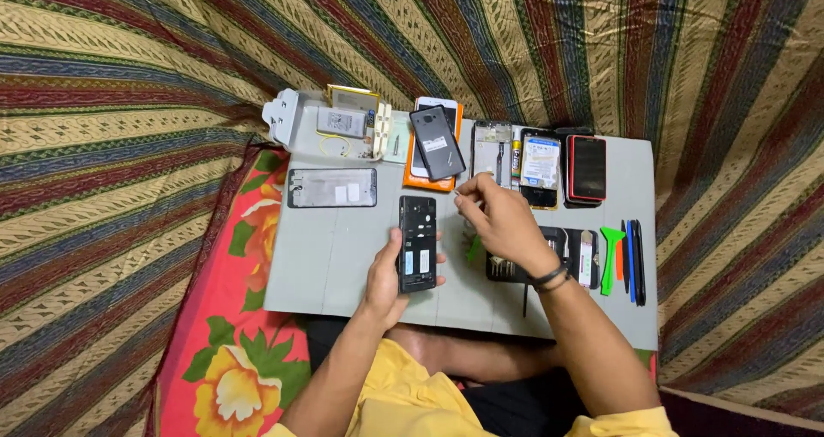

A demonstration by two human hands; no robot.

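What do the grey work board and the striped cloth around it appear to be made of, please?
Grey work board: probably rigid plastic or coated board, matte; it lies flat with straight edges and no glare. Striped cloth: woven fabric, judging by its soft folds and patterned bands.

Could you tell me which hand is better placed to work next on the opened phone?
Probably the right hand: it is free of the opened phone and pinches something small beside it, while the left hand grips the phone.
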